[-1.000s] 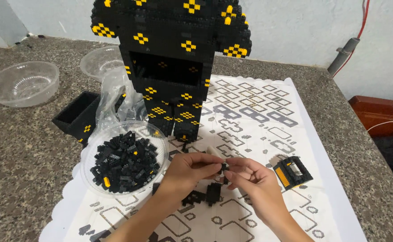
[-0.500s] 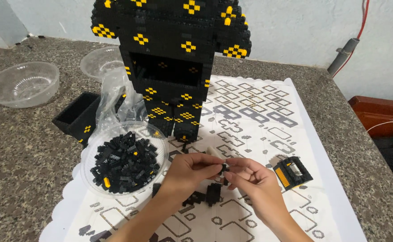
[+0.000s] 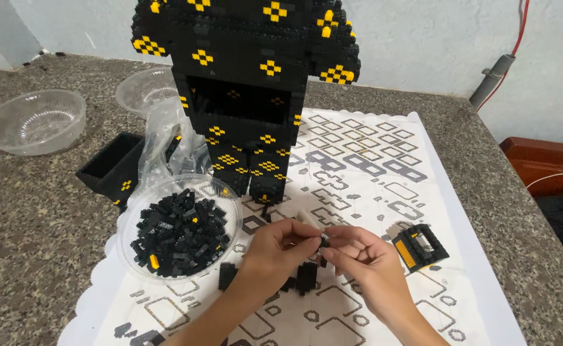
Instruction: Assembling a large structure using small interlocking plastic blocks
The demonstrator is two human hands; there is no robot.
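L to R: empty clear bowl [image 3: 31, 120] far L on stone surface [image 3: 31, 243]; black tray [image 3: 111, 168] and crumpled bag [image 3: 166, 138] nearer centre; dish [image 3: 177, 227] full of black bricks w/ a few yellow. Tall black-and-yellow model [image 3: 246, 83] stands on patterned mat [image 3: 358, 166]. Left hand [image 3: 274, 247] and right hand [image 3: 366, 261] meet over mat, fingertips pinched shut on one small black brick [image 3: 324, 243] between them, held just above mat, near loose pieces [image 3: 297, 279]. Step looks like pressing/seating small parts together; next move prob. needs firm squeeze, studs lined up. Brick too small to tell long axis or facing for sure; seems to run L–R between grips. Far R: small black-yellow block [image 3: 420, 246] on mat.
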